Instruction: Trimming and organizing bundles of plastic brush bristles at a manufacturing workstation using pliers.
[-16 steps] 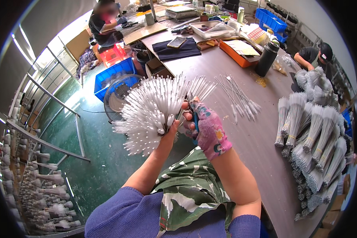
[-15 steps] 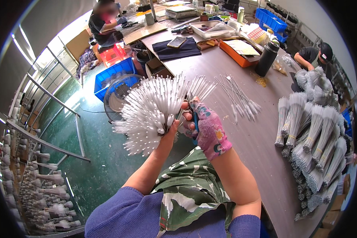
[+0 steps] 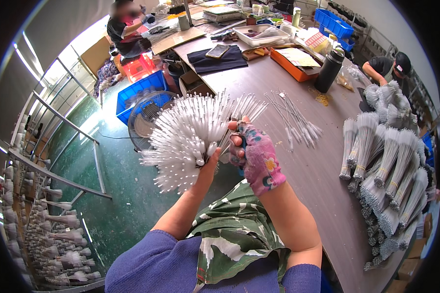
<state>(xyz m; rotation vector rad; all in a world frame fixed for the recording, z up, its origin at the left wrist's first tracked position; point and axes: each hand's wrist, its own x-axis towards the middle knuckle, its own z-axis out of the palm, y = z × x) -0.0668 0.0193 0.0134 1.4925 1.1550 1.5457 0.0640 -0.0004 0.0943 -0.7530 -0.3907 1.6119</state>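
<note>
My left hand is wrapped round the stems of a large bundle of white tube brushes, whose bristled heads fan out to the left and upward. A smaller cluster of brushes leans out to the right from the same bundle. Against its stems sits my right hand, in a pink flowered glove with bare fingertips. Its fingers are curled round a blue-handled tool, mostly hidden by the palm. Several loose tube brushes lie on the table just beyond.
On the table, stacked brush bundles fill the right side. A black bottle, an orange tray and a phone on dark cloth stand farther back. A fan is left of the table. Two people work nearby.
My right hand has turned slightly and its fingers have shifted at the stems; less of the blue handle shows. My left hand keeps its hold. The person at far left has raised a hand.
</note>
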